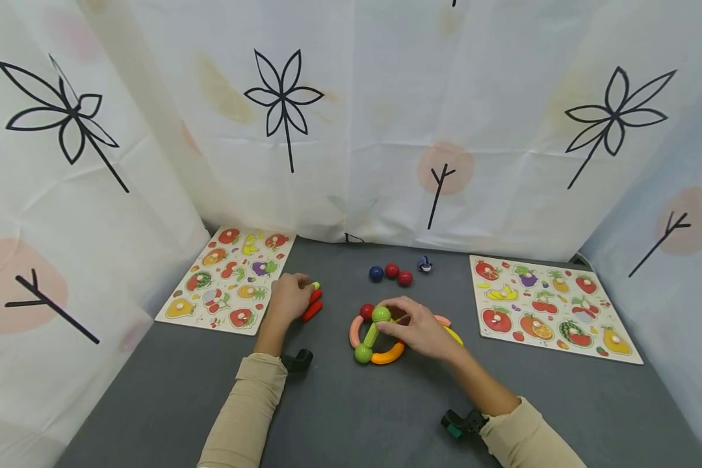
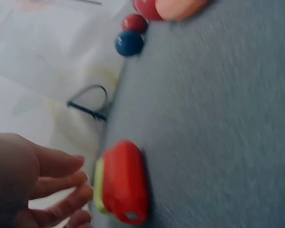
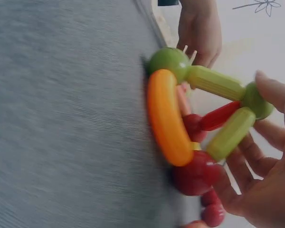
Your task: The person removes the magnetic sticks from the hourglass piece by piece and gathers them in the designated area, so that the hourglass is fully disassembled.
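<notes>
Green ball [image 3: 256, 103] in right hand [image 1: 418, 329], between thumb and fingers.

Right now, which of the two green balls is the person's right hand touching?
The raised green ball, where two green sticks meet; the right hand touches it. The other green ball sits against the orange curved piece, away from that hand.

From my end: held green ball [image 3: 258, 100] and orange curved rod [image 3: 167, 116] smooth, plastic-looking; blue ball [image 2: 129, 43] glossy. Surface [image 1: 351, 416] matt, fine-ribbed like woven cloth — backdrop [image 1: 380, 195] reads as creased cloth.
</notes>
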Motion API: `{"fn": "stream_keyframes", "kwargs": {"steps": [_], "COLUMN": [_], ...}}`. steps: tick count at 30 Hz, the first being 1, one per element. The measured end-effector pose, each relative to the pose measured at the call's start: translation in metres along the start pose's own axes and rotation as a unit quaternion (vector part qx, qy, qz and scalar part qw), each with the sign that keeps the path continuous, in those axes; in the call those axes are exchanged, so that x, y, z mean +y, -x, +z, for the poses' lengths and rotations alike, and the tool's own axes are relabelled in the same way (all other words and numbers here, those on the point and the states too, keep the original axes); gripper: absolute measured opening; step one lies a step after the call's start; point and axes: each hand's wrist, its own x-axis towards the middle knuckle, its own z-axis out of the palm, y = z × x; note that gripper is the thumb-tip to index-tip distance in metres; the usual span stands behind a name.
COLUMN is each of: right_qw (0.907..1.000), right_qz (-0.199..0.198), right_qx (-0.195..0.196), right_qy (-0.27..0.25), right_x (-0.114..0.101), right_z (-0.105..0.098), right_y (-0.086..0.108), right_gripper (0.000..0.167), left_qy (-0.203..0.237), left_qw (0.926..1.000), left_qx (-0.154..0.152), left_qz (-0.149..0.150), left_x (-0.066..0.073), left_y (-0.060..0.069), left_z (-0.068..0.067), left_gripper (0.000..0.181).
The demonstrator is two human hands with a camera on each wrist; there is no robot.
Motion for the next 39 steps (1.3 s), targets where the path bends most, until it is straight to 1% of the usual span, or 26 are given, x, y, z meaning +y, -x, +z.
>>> {"fn": "stream_keyframes", "kwargs": {"steps": [2,4,6,7,9,11,12,14,16,20,23,25,30,33,35,37,39], "right_qw": [0.9996,0.9984,0.9969,0.9959,0.9942,0.9929,0.9921,0.9911,0.9902,0.9889,0.9884,0.9881,0.9879,0.991,0.9944,0.9968,0.9976], "right_qz": [0.001,0.002,0.005,0.007,0.009,0.008,0.007,0.004,0.002,0.013,0.021,0.02,0.007,0.007,0.014,0.017,0.02], "right_qx": [-0.01,-0.022,-0.036,-0.043,-0.057,-0.065,-0.066,-0.068,-0.068,-0.066,-0.061,-0.057,-0.038,-0.032,-0.03,-0.025,-0.016], "right_qy": [0.026,0.052,0.069,0.079,0.091,0.1,0.106,0.115,0.122,0.133,0.137,0.142,0.15,0.13,0.1,0.074,0.064], "right_x": [-0.006,-0.012,-0.019,-0.022,-0.027,-0.031,-0.032,-0.035,-0.037,-0.041,-0.043,-0.042,-0.038,-0.036,-0.037,-0.039,-0.039], "right_z": [-0.004,-0.009,-0.014,-0.015,-0.017,-0.016,-0.015,-0.012,-0.009,-0.003,-0.002,-0.001,0.002,0.004,0.003,-0.001,-0.008], "right_y": [-0.002,-0.005,-0.007,-0.008,-0.011,-0.014,-0.014,-0.016,-0.018,-0.021,-0.023,-0.024,-0.026,-0.026,-0.025,-0.026,-0.03], "right_gripper": [0.031,0.031,0.03,0.03,0.029,0.027,0.027,0.027,0.025,0.023,0.02,0.018,0.015,0.013,0.011,0.011,0.013], "left_qy": [0.019,0.046,0.069,0.078,0.089,0.093,0.094,0.089,0.081,0.075,0.078,0.077,0.056,0.048,0.047,0.052,0.055], "left_qw": [0.9994,0.9971,0.9924,0.9889,0.9806,0.9713,0.967,0.9616,0.9602,0.9606,0.9602,0.9603,0.9644,0.9662,0.9667,0.9665,0.9666], "left_qx": [-0.003,-0.024,-0.062,-0.084,-0.133,-0.179,-0.198,-0.218,-0.22,-0.199,-0.187,-0.182,-0.164,-0.162,-0.163,-0.163,-0.165], "left_qz": [0.028,0.056,0.081,0.093,0.113,0.126,0.131,0.141,0.151,0.179,0.192,0.197,0.2,0.195,0.192,0.192,0.188], "left_x": [0.008,0.017,0.027,0.032,0.039,0.045,0.047,0.049,0.05,0.05,0.051,0.052,0.056,0.057,0.057,0.057,0.057], "left_y": [0.005,0.012,0.019,0.022,0.028,0.033,0.035,0.038,0.039,0.039,0.039,0.038,0.039,0.04,0.041,0.041,0.042], "left_z": [-0.001,-0.001,0.001,0.003,0.008,0.014,0.018,0.027,0.035,0.047,0.053,0.055,0.057,0.057,0.057,0.057,0.057], "left_gripper": [0.034,0.034,0.036,0.037,0.039,0.042,0.043,0.043,0.042,0.034,0.026,0.021,0.015,0.016,0.018,0.02,0.021]}}
